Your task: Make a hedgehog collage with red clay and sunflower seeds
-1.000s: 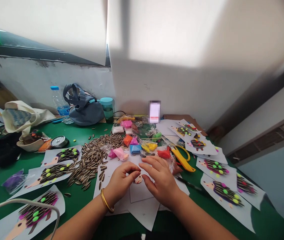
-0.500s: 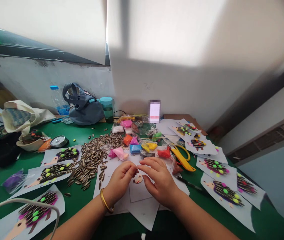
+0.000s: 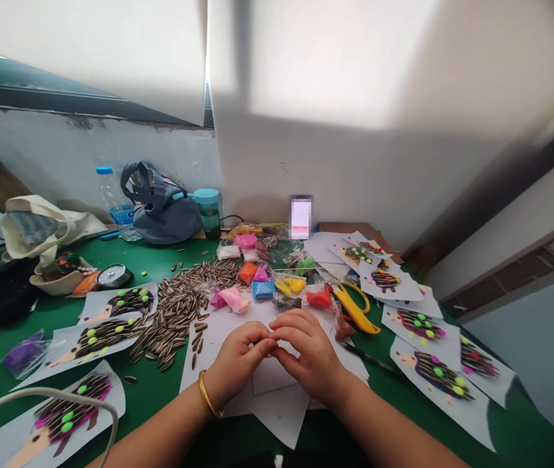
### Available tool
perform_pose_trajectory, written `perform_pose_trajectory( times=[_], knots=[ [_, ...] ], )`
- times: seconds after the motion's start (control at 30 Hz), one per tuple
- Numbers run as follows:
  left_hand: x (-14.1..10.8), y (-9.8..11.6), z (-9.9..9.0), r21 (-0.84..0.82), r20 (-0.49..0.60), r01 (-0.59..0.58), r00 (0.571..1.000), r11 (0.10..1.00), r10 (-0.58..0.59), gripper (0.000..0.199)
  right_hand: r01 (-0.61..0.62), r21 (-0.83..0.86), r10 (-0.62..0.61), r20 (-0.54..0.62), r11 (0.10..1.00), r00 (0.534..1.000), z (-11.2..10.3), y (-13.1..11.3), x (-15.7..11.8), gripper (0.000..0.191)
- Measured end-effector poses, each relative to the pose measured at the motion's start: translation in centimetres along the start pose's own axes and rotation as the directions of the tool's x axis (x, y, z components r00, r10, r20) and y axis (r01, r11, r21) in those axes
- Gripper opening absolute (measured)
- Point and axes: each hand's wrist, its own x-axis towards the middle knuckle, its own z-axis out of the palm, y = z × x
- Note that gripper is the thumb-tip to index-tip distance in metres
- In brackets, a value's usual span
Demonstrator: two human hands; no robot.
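Observation:
My left hand [image 3: 238,357] and my right hand [image 3: 310,352] meet at the fingertips above a white sheet [image 3: 273,381]. Thumb and fingers of each are pinched together. Whatever lies between them is too small or hidden to name. The small hedgehog face on the sheet is now covered by my hands. Just beyond them are bagged pieces of coloured clay: pink [image 3: 235,299], blue [image 3: 263,290], yellow [image 3: 290,285] and red [image 3: 318,298]. A short row of sunflower seeds [image 3: 197,340] lies on paper left of my left hand.
A pile of sunflower seeds [image 3: 179,315] spreads left of centre. Finished hedgehog pictures lie on the left [image 3: 75,416] and right [image 3: 440,377]. Yellow-handled scissors [image 3: 357,311] and a dark pen [image 3: 369,357] are right of my hands. A cup [image 3: 207,211] and blue-grey bag [image 3: 167,214] stand behind.
My right fingers have closed in and my fingertips now touch my left hand's. The hedgehog face that showed between my hands is covered.

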Motion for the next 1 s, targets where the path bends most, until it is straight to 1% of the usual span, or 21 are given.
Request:
perform_pose_trajectory(
  times=[0.13, 0.27, 0.33, 0.4, 0.5, 0.67, 0.8, 0.87, 0.93, 1.0],
  knots=[
    [-0.08, 0.04, -0.07, -0.102, 0.046, 0.039, 0.998, 0.994, -0.035, 0.039, -0.003, 0.026, 0.003, -0.03, 1.0, 1.0, -0.18, 0.29, -0.02, 0.007],
    [-0.06, 0.18, -0.13, -0.198, 0.095, 0.133, 0.989, 0.971, -0.116, 0.027, 0.003, 0.032, -0.002, -0.039, 0.999, 0.999, -0.39, 0.48, 0.0, 0.006],
    [-0.02, 0.3, -0.14, -0.217, 0.099, 0.162, 0.985, 0.962, -0.144, 0.027, 0.01, 0.031, -0.009, -0.031, 0.999, 0.999, -0.43, 0.51, 0.0, 0.01],
    [-0.02, 0.4, -0.16, -0.213, 0.096, 0.17, 0.984, 0.962, -0.153, 0.029, 0.015, 0.028, -0.015, -0.022, 0.999, 1.0, -0.45, 0.53, -0.02, 0.014],
    [-0.1, 0.38, -0.17, -0.188, 0.086, 0.147, 0.987, 0.971, -0.132, 0.031, 0.015, 0.028, -0.015, -0.013, 0.999, 1.0, -0.43, 0.55, -0.1, 0.015],
    [-0.14, -0.03, -0.11, -0.149, 0.063, 0.131, 0.99, 0.98, -0.123, 0.026, 0.015, 0.029, -0.015, -0.025, 0.999, 1.0, -0.27, 0.57, -0.08, 0.017],
    [-0.06, -0.17, -0.14, -0.173, 0.016, 0.15, 0.989, 0.973, -0.15, 0.023, 0.033, 0.025, -0.032, -0.02, 0.999, 0.999, -0.18, 0.68, 0.05, 0.026],
    [-0.07, -0.16, -0.2, -0.188, 0.016, 0.155, 0.988, 0.97, -0.155, 0.023, 0.032, 0.029, -0.032, -0.007, 0.999, 0.999, -0.21, 0.75, 0.07, 0.025],
    [-0.1, -0.13, -0.25, -0.158, 0.029, 0.146, 0.989, 0.977, -0.143, 0.024, 0.033, 0.034, -0.033, 0.0, 0.999, 0.999, -0.27, 0.81, 0.04, 0.023],
    [-0.14, -0.11, -0.25, -0.084, 0.031, 0.108, 0.994, 0.991, -0.106, 0.026, 0.035, 0.041, -0.035, 0.0, 0.999, 0.999, -0.33, 0.84, -0.01, 0.021]
  ],
)
